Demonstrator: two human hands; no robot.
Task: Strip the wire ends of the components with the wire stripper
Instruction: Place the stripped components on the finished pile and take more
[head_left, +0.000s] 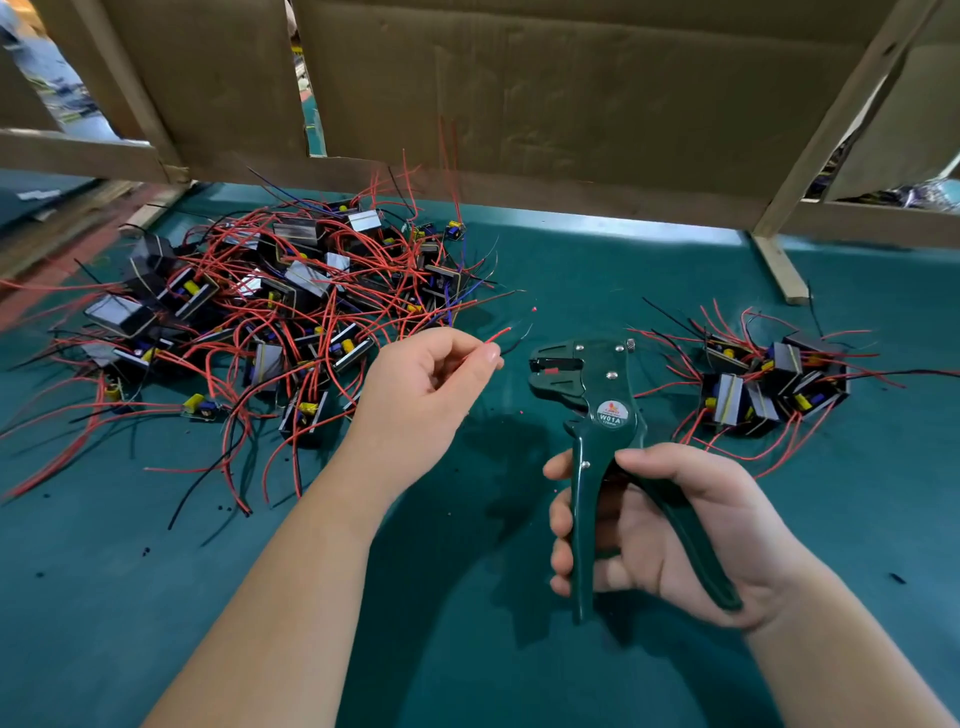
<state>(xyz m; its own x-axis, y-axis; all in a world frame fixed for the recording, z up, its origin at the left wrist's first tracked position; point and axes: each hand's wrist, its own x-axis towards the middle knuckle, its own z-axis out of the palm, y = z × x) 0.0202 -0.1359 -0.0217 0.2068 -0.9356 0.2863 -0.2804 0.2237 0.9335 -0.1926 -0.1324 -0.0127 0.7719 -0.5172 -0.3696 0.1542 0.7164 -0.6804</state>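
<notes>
pinching the red wire (496, 336) between thumb and forefinger, the left hand (426, 384) is holding its free end just left of the wire stripper (597, 384), near but apart. the wire is running up and to the right, aiming slightly above the tool's left-facing mouth, which is gaping. the right hand (660, 530) is curling round both handles, which are standing spread, so the wire end is likely needing only a short dip rightward into the mouth.

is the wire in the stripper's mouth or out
Out. The red wire pinched in the left hand ends clear of the wire stripper, green mat showing between them. The right hand holds its handles.
</notes>
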